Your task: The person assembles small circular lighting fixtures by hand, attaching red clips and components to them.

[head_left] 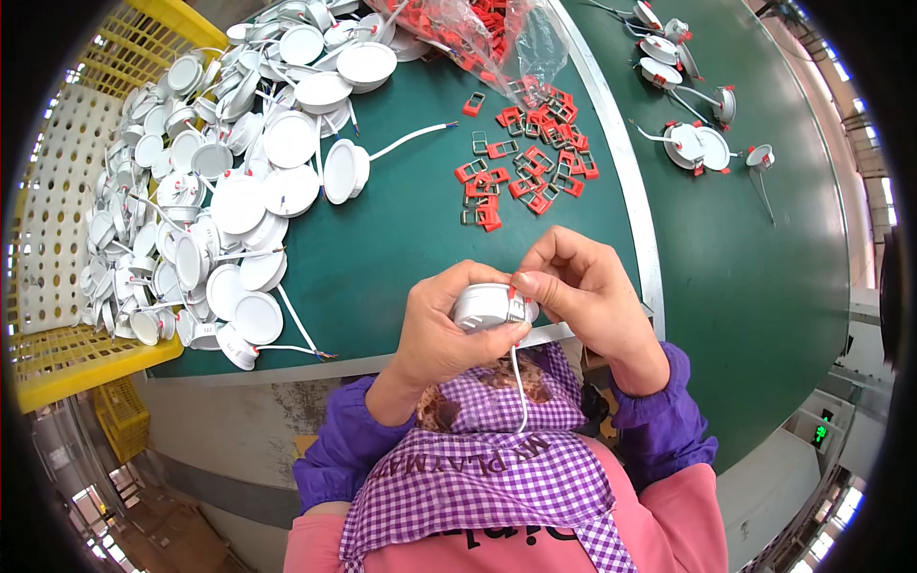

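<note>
My left hand (447, 329) is closed round a small white round downlight (480, 306), held above the near edge of the green table. A white cable (522, 387) hangs from the lamp toward my apron. At the lamp's right side, the thumb and forefinger of my right hand (583, 291) pinch a red spring clip (512, 292), partly hidden by the fingers. Beyond my hands lies a loose pile of red clips with metal frames (540, 162). To the left, a large heap of white downlights (239, 202) covers the table, several with cables sticking out.
A yellow plastic crate (57, 380) stands at the left edge behind the heap. A clear bag of red clips (478, 33) lies at the back. Right of a pale metal rail (626, 162), several downlights with red clips (686, 143) rest on another green surface (745, 277).
</note>
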Tool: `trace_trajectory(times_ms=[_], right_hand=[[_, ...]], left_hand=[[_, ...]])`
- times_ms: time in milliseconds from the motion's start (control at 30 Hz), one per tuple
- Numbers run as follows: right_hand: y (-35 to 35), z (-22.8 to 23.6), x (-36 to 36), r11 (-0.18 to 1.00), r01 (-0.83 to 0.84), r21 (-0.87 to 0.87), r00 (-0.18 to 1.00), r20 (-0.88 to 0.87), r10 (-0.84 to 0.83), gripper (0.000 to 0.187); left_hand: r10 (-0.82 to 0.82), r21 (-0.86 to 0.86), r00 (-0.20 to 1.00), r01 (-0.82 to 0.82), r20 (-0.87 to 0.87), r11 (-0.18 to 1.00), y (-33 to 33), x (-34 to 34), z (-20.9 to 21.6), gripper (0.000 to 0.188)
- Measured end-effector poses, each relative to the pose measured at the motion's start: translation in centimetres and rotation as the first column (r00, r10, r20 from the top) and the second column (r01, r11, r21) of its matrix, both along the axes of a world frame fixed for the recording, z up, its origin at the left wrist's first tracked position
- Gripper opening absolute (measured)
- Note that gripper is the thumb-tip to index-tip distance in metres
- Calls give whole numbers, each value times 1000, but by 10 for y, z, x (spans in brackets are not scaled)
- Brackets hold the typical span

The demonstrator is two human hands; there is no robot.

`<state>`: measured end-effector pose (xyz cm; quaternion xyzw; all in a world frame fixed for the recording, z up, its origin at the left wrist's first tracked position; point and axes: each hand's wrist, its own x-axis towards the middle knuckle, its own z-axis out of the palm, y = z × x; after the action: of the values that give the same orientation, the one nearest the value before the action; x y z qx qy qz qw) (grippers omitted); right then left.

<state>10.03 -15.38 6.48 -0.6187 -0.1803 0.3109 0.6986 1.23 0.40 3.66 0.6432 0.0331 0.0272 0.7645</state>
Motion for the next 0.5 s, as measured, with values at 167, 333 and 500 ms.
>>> trace_trajectory(times_ms=[167, 333, 500], right_hand=[[-8, 0, 8, 952, -158, -263, 987, -60, 147, 15], [-40, -34, 35, 973, 90, -214, 988, -105, -115, 20], [-135, -82, 87, 703, 681, 202, 724, -328, -607, 23]], left_hand=[[-93, -101, 991, 83, -95, 991, 7, 3, -12, 38], [127, 253, 973, -175, 194, 951, 30, 17, -9, 48], [309, 823, 816, -548, 488, 150, 85, 40, -19, 55]])
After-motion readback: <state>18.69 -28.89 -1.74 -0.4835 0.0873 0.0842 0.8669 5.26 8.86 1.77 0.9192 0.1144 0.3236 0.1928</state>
